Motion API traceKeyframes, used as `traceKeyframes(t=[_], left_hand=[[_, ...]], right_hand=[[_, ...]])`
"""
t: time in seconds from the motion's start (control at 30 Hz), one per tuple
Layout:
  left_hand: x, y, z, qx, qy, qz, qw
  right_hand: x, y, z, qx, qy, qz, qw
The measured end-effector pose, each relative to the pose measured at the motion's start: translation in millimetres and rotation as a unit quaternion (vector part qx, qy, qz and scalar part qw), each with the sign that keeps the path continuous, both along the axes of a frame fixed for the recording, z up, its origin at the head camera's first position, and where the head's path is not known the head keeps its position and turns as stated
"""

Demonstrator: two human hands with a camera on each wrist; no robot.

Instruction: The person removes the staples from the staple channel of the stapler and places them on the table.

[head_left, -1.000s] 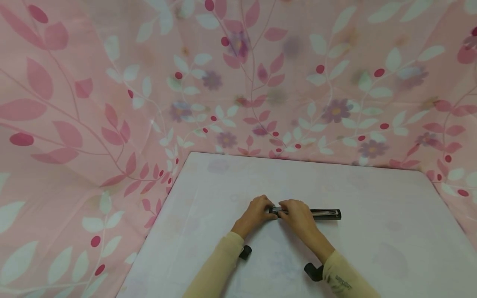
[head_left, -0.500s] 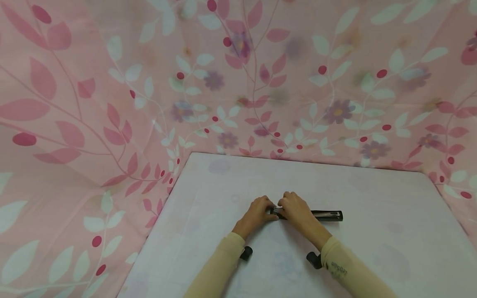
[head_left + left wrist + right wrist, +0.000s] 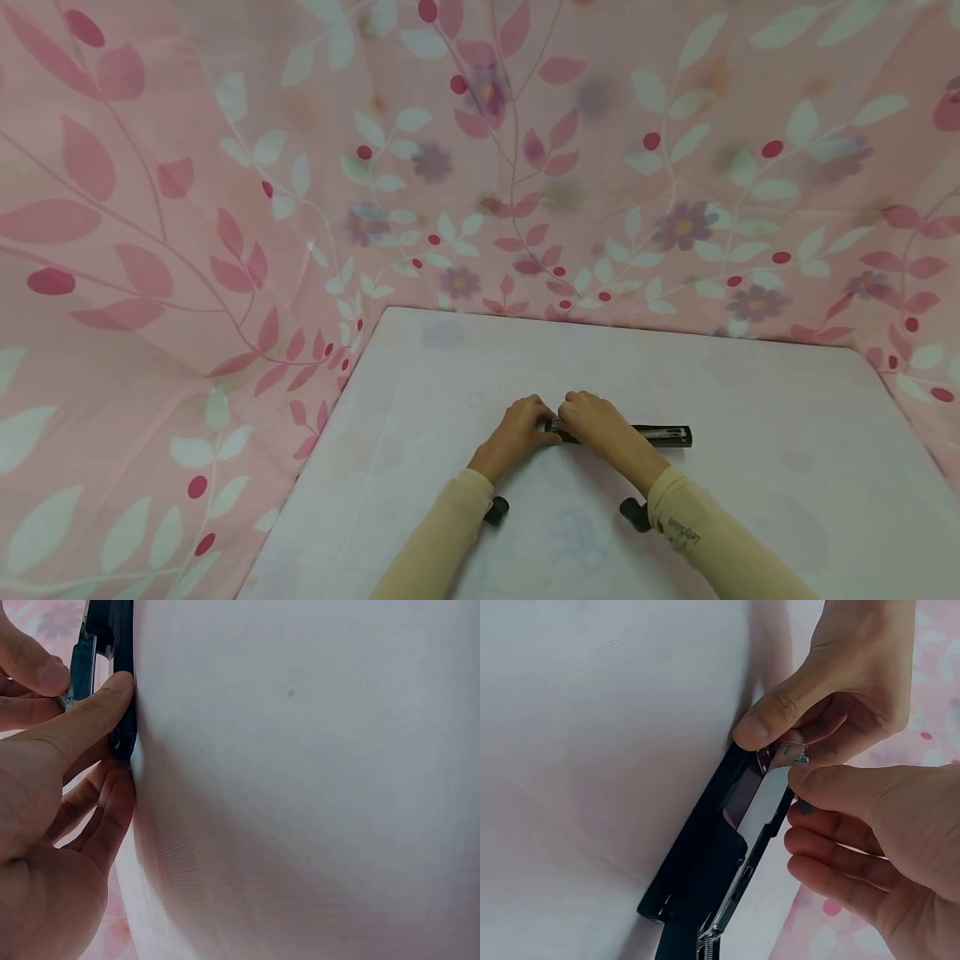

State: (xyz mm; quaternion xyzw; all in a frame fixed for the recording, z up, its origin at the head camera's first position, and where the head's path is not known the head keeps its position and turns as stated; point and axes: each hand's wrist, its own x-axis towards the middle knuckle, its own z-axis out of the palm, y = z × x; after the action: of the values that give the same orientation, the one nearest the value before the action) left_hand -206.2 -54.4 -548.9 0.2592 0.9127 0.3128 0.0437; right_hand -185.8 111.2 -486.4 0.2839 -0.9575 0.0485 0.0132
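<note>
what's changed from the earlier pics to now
The right hand has shifted a little to the left, closer to the left hand, and slightly away from the person. No new grip or release is visible. The left hand still pinches one end of the stapler, which lies in the same place on the table.

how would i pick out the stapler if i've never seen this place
Start at the white table in front of the pink floral backdrop. Near its middle, the left hand and right hand meet over the stapler, one end sticking out past the right hand. It's long, dark and straight with a silvery strip, unlike the short black stubs by the sleeves.
</note>
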Motion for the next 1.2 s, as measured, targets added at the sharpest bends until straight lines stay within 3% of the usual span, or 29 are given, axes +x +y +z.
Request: traceKeyframes(t=[0.47,0.67,0.93,1.2], left_hand=[[2.2,0.6,-0.8,-0.011,0.012,0.003,0.9999],[1.9,0.5,-0.7,-0.015,0.014,0.007,0.9998],[2.1,1.4,1.5,-0.023,0.01,0.013,0.9996],[3.0,2.8,1.5,-0.021,-0.017,0.018,0.9995]], right_hand=[[2.4,7.0,-2.5,-0.019,0.002,-0.011,0.9997],[9.3,15.3,3.7,-0.042,0.0,-0.018,0.999],[35.8,38.4,1.5,-0.091,0.038,-0.032,0.9946],[69.7,65.0,-19.7,-0.119,0.068,-0.031,0.99]])
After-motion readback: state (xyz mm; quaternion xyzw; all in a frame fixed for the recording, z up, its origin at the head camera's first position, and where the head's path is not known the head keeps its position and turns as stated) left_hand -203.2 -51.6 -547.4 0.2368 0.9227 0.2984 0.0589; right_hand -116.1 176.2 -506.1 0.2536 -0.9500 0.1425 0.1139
